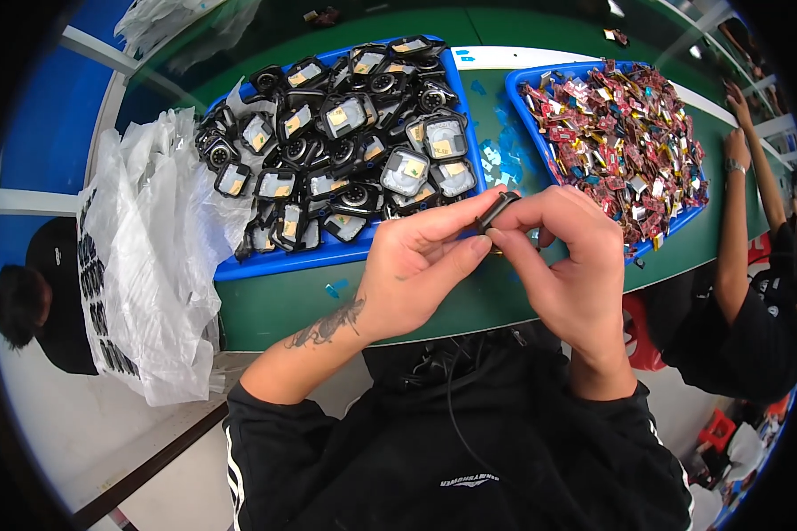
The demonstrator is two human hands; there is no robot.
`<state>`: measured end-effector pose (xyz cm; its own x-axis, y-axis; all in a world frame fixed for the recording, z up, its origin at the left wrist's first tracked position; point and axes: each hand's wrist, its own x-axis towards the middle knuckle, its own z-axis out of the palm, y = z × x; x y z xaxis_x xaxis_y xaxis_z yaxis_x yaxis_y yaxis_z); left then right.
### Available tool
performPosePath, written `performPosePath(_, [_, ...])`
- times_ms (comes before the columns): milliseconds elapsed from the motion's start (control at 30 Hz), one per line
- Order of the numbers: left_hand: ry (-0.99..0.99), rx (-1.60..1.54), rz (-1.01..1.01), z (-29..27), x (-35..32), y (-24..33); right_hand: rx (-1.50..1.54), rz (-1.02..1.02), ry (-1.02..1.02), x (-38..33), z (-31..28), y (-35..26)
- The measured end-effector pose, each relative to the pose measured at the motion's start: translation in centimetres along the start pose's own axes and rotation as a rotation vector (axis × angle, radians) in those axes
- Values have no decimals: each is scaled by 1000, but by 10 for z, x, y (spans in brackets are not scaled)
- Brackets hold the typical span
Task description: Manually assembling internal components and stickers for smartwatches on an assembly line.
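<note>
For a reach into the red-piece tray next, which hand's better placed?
Likely right: the right hand is nearer the red-piece tray; the left hand is closer to the other tray. Both pinch the dark piece.

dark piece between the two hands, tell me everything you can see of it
The dark piece is small, black and narrow from this side, with a slight sheen; its material is unclear. It tilts, upper end rightward, held by the left hand and right hand above the green table. Part is hidden.
</note>
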<state>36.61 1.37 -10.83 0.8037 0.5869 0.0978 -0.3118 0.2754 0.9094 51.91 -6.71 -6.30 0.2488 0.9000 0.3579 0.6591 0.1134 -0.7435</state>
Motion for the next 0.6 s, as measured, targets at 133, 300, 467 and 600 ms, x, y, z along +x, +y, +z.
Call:
performPosePath(133, [7,78,-26,1,-2,5,-113,-69,72,-2,-1,1])
performPosePath(300, [34,0,-60,4,-4,3,-27,-117,160,0,3,7])
performPosePath(467, [76,42,-38,5,0,8,70,-113,120,5,7,16])
performPosePath(600, [226,62,73,-1,5,9,644,228,174,-9,-5,10])
